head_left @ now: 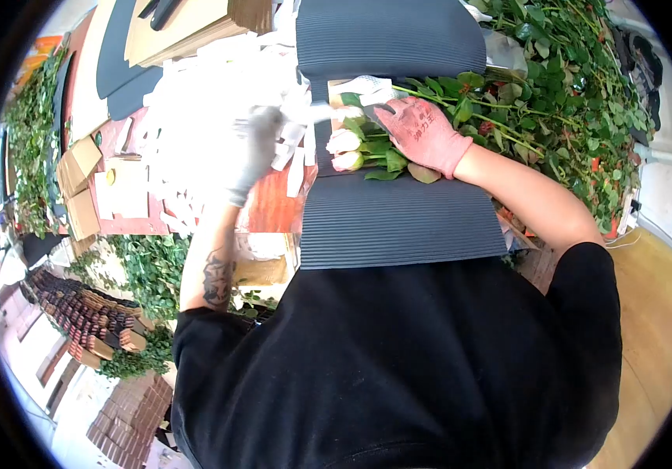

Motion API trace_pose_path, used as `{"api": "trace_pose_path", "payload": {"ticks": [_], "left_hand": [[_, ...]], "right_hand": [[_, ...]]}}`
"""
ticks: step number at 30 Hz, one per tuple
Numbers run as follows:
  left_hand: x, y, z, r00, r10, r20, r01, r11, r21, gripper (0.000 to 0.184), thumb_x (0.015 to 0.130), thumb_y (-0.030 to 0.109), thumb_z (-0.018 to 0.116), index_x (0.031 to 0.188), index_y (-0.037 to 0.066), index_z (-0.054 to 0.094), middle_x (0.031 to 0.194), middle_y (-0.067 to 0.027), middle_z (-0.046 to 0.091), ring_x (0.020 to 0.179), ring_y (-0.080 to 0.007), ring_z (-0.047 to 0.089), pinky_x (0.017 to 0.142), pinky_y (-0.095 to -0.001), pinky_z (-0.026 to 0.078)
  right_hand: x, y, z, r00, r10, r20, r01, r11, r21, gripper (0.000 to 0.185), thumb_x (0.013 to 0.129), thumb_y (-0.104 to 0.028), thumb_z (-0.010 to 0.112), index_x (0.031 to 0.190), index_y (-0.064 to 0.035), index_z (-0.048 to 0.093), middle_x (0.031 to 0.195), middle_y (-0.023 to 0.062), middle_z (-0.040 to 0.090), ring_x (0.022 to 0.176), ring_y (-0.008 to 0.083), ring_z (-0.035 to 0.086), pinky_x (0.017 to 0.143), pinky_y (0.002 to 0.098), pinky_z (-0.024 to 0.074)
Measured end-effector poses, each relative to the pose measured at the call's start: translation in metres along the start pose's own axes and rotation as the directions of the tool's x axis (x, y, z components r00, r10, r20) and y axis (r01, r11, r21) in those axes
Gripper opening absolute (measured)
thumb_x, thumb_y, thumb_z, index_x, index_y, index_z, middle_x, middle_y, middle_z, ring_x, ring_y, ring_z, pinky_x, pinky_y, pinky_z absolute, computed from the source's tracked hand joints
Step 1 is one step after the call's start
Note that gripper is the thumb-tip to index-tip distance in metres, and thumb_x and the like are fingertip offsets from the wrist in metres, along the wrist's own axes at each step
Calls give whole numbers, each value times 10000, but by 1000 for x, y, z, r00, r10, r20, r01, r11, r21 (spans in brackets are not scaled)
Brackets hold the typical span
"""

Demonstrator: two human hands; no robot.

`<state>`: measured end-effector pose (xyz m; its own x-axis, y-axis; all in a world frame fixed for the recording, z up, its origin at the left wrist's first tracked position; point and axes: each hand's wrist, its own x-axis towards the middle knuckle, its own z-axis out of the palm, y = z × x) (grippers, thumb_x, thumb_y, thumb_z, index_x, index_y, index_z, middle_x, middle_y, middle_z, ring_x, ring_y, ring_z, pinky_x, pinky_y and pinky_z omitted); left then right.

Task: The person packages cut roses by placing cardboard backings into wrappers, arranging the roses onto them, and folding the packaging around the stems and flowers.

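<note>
My left hand (256,148), in a grey-white glove, is smeared by motion over the bright white pieces; its fingers cannot be made out. A blurred whitish streak reaches from it toward my right hand. My right hand (422,134), in a pink glove with dark fingertips, is closed around rose stems at the dark ribbed mat. Pale pink roses (346,150) lie just left of it, heads pointing left. Green leaves (387,160) show beneath the glove, and long stems run out to its right.
White strips (218,66) are scattered over the red table (273,203). Cardboard sheets (187,35) lie at the upper left, with a dark-handled tool on them. Leafy stems (570,102) are heaped at the right. The ribbed mat (402,223) borders my torso.
</note>
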<state>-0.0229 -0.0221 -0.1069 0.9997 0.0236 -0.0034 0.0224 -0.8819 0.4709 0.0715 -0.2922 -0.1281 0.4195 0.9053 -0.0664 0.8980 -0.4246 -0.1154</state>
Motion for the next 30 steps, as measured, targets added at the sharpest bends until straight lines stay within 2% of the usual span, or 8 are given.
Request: {"api": "trace_pose_path", "payload": {"ticks": [3, 8, 16, 20, 22, 26, 28, 30], "left_hand": [[-6, 2, -27, 996, -33, -79, 42, 991, 125, 186, 845, 69, 517, 990, 46, 631, 906, -147, 647, 811, -313, 639, 719, -396, 498], [-7, 55, -10, 890, 413, 190, -340, 882, -327, 294, 813, 84, 608, 1102, 51, 648, 1130, -140, 643, 980, -274, 648, 860, -344, 510], [-3, 44, 9, 832, 410, 373, -255, 880, -400, 280, 827, 104, 604, 1097, 53, 657, 1076, -155, 657, 965, -291, 647, 872, -345, 502], [0, 45, 10, 811, 409, 418, -250, 889, -385, 268, 825, 105, 607, 1082, 52, 665, 1037, -151, 669, 959, -290, 648, 863, -343, 504], [-3, 40, 16, 839, 411, 357, -288, 892, -349, 229, 834, 99, 598, 1044, 50, 675, 1023, -142, 673, 942, -285, 652, 857, -341, 507], [7, 39, 6, 810, 492, 320, -317, 826, -466, 207, 846, 93, 580, 1027, 49, 673, 1016, -140, 673, 928, -279, 654, 852, -339, 509], [9, 33, 12, 946, 324, 16, -290, 864, -411, 214, 852, 60, 545, 1029, 46, 664, 1026, -138, 670, 916, -268, 656, 843, -334, 511], [13, 36, 18, 895, 444, -34, -437, 861, -260, 267, 843, 26, 519, 1072, 48, 654, 1050, -144, 661, 898, -253, 659, 810, -325, 519]], "right_hand": [[3, -4, -12, 999, 10, 53, -9, 1000, -11, 330, 854, -119, 440, 1153, -48, 560, 1012, 158, 607, 925, 284, 606, 806, 357, 488], [3, -4, -16, 999, -44, 30, 45, 998, -54, 341, 833, -125, 471, 1150, -52, 573, 1009, 145, 619, 939, 270, 611, 797, 347, 490], [13, -7, -47, 996, -63, 56, 65, 997, -40, 426, 781, -184, 573, 1187, -55, 551, 1114, 111, 559, 999, 267, 573, 849, 354, 469], [24, -18, -29, 991, -131, 11, 131, 973, -190, 321, 840, -120, 503, 1151, -82, 573, 943, 90, 610, 889, 226, 615, 681, 306, 505], [21, -17, -23, 978, -55, 199, 79, 990, -117, 361, 844, -157, 471, 1188, -92, 553, 1063, 102, 566, 1002, 230, 569, 829, 328, 474], [13, -15, -22, 987, -15, 163, 39, 989, -143, 355, 849, -171, 480, 1189, -102, 558, 1068, 100, 571, 1005, 228, 569, 789, 334, 496], [10, -11, -13, 996, -31, 84, 46, 981, -191, 354, 833, -163, 496, 1176, -107, 564, 1051, 93, 572, 993, 224, 572, 749, 327, 507], [10, -8, -13, 990, -136, -35, 128, 978, -168, 301, 837, -164, 508, 1119, -96, 589, 941, 72, 596, 884, 217, 603, 665, 327, 504]]}}
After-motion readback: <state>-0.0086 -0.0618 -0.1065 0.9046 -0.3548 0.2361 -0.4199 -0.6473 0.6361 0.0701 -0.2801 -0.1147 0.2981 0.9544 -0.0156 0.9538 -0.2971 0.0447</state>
